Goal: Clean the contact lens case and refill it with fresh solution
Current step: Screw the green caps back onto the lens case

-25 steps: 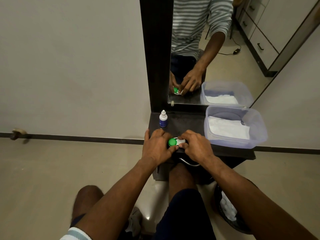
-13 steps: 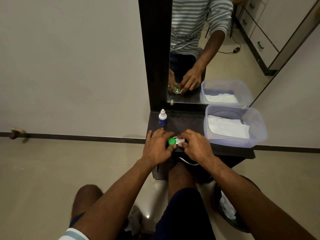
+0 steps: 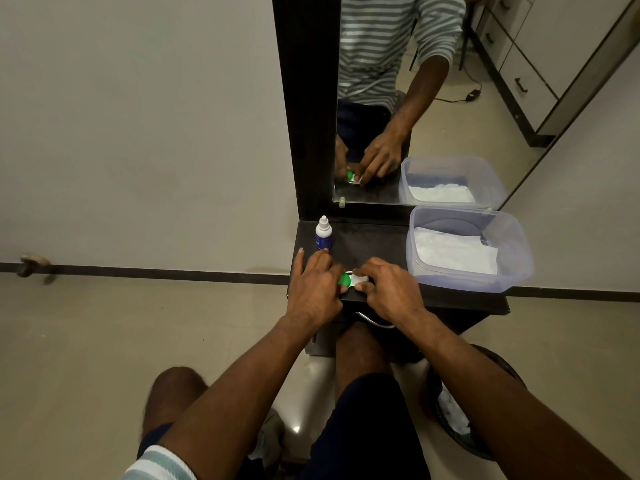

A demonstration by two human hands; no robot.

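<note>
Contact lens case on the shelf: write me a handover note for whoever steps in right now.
Left hand grips the green cap of the contact lens case; right hand holds the white end. The case sits at the front edge of the dark shelf.
Solution bottle stands capped at back left; plastic tub with white tissue on the right.
Done: nothing visibly; the green cap is on.
Left: open, clean, refill, close.
</note>
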